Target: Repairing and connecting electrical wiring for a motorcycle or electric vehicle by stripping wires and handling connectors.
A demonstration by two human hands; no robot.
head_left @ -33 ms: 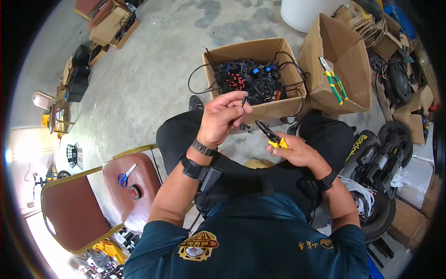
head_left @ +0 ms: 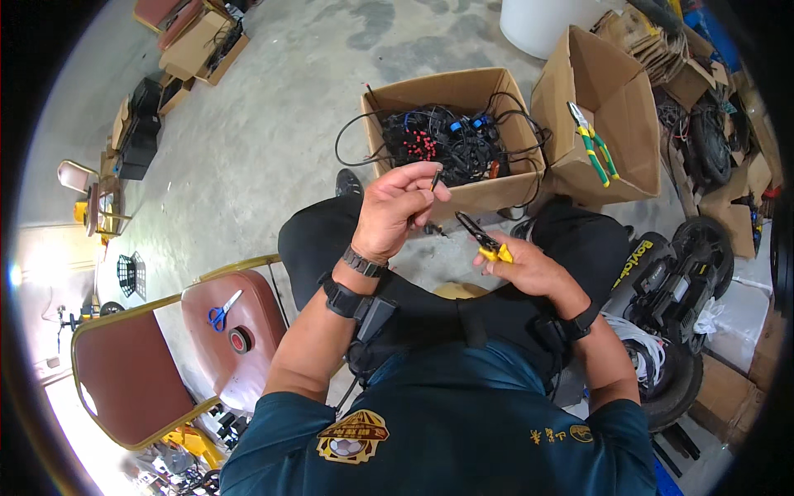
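Observation:
My left hand (head_left: 387,211) is closed, thumb and fingertips pinching a short black cable end (head_left: 435,178) that points up. The rest of that cable is largely hidden by the fingers. To the right, my right hand (head_left: 533,269) wraps round wire strippers (head_left: 480,236) with black jaws and yellow handles. Their jaws point up and left, apart from the cable end. Just beyond both hands stands an open cardboard box (head_left: 463,198) filled with tangled black cables (head_left: 451,153), among them a cluster of red tips and some blue connectors.
Green-and-yellow pliers (head_left: 594,149) lie on a second cardboard box (head_left: 562,87) at the right. A brown chair (head_left: 198,289) on the left bears blue-handled scissors (head_left: 225,312) and a tape roll (head_left: 240,340). Black wheeled parts (head_left: 682,273) sit at the right.

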